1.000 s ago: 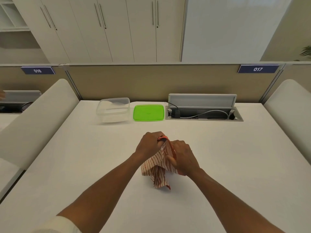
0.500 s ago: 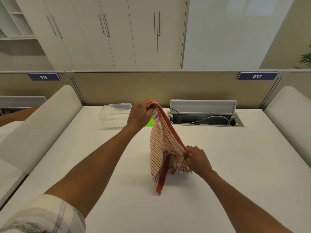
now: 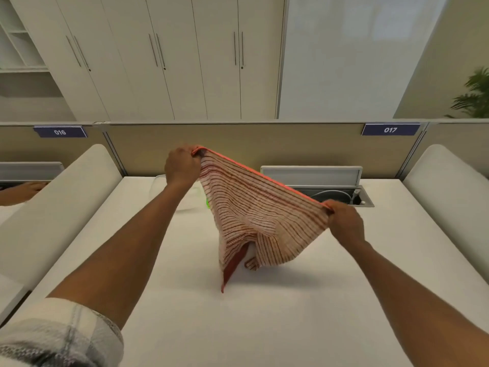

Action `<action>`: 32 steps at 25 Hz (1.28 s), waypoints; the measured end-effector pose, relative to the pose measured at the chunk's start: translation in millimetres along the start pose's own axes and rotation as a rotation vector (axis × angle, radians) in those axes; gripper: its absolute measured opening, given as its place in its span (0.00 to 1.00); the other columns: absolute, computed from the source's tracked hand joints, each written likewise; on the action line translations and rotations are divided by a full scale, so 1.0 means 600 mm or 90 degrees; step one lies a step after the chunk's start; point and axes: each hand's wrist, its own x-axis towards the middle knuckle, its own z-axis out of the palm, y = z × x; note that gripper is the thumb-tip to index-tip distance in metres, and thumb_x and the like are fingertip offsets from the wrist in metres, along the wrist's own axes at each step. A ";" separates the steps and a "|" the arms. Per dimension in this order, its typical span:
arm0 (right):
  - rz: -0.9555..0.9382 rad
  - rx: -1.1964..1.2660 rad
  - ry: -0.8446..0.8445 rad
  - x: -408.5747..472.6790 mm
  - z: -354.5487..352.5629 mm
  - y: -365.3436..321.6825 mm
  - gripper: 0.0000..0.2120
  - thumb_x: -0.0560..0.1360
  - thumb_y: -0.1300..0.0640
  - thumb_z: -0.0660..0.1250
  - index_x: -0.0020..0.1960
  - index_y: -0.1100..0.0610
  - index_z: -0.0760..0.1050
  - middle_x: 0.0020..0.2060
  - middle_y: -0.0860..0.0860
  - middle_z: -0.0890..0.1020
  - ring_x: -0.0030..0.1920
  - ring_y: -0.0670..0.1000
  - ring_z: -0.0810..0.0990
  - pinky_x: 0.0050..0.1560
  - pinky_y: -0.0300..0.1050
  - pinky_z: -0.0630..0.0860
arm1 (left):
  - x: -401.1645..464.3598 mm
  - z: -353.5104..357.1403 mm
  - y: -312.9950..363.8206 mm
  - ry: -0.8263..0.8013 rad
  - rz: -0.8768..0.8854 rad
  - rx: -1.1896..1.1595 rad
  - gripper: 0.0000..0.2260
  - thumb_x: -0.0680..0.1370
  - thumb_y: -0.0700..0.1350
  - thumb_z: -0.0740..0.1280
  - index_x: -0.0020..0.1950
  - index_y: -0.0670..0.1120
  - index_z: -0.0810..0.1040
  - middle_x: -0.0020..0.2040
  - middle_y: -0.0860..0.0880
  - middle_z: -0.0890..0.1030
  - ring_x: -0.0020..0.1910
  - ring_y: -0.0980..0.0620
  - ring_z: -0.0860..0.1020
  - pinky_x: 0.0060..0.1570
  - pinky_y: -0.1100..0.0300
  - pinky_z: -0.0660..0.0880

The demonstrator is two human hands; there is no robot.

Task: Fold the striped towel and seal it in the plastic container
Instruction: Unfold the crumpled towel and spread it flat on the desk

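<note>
The red-and-white striped towel (image 3: 254, 215) hangs spread in the air above the white table (image 3: 264, 327). My left hand (image 3: 181, 165) pinches its upper left corner, raised high. My right hand (image 3: 345, 223) grips the other top corner, lower and to the right. The orange hem stretches taut between both hands, and the towel's lowest point just reaches the tabletop. The clear plastic container (image 3: 158, 184) is mostly hidden behind my left forearm. Only a sliver of the green lid (image 3: 208, 203) shows past the towel's left edge.
An open cable tray (image 3: 341, 196) with a raised grey flap (image 3: 312, 174) sits at the back right of the table. Padded white dividers (image 3: 66, 202) flank both sides. Another person's hand (image 3: 29, 186) rests on the neighbouring desk at far left.
My right hand has slid along the hem out to the right corner and pulled the towel open wide. My left hand has lifted its corner higher. The view has tilted upward.
</note>
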 end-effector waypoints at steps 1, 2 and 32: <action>0.001 0.003 0.033 0.020 -0.019 -0.005 0.14 0.68 0.54 0.58 0.46 0.49 0.81 0.38 0.49 0.84 0.40 0.56 0.81 0.38 0.45 0.73 | 0.006 0.001 -0.005 0.013 -0.036 0.014 0.11 0.77 0.46 0.64 0.46 0.45 0.85 0.42 0.42 0.84 0.38 0.40 0.78 0.37 0.56 0.70; 0.000 0.004 0.066 0.040 -0.036 -0.012 0.13 0.68 0.55 0.58 0.46 0.50 0.80 0.39 0.51 0.84 0.40 0.58 0.81 0.38 0.45 0.73 | 0.011 0.003 -0.009 0.027 -0.078 0.019 0.11 0.77 0.47 0.64 0.46 0.44 0.85 0.42 0.41 0.84 0.37 0.42 0.77 0.37 0.55 0.71; 0.147 0.274 -0.011 -0.190 0.033 0.089 0.13 0.73 0.66 0.67 0.43 0.48 0.77 0.38 0.42 0.84 0.40 0.40 0.81 0.38 0.27 0.72 | -0.318 0.041 -0.229 0.012 -0.232 -0.057 0.08 0.78 0.48 0.67 0.52 0.49 0.85 0.45 0.42 0.85 0.45 0.40 0.81 0.45 0.49 0.77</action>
